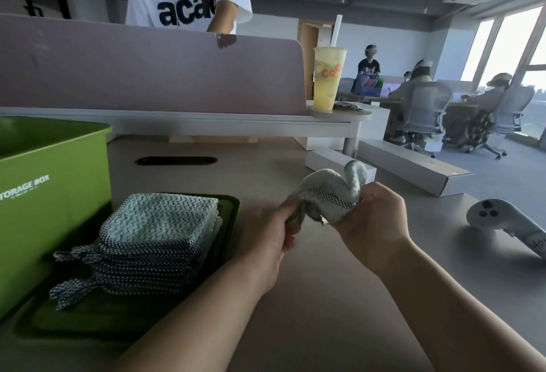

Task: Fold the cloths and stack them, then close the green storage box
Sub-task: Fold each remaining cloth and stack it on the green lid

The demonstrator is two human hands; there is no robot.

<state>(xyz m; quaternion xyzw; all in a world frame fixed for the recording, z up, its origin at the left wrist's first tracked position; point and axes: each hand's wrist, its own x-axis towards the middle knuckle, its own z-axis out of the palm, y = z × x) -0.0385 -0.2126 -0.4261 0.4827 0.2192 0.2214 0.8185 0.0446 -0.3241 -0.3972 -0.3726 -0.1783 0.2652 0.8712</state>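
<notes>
Both hands are raised above the counter (339, 298), sharing one crumpled pale-blue cloth (331, 194). The left hand (271, 238) pinches the cloth's lower left edge, its fingers (291, 206) closed on the fabric. The right hand (375, 224) cups the cloth from the right and below, its fingers curled around the bunched part, with a checked trim strip running across the cloth just above them. A loop of the cloth stands up above the right hand.

To the left of the left fingers, and apart from them, a stack of folded cloths (153, 235) rests on a dark green lid (227, 209) that lies flat on the counter. Further left, touching the lid's edge, stands the green storage box (53, 194), open at the top.

To the right of the right fingers, a white controller (499, 221) lies on the counter. Beyond the hands, white cartons (413, 168) lie on the counter, and a yellow drink cup (328, 76) with a straw stands on a raised shelf.
</notes>
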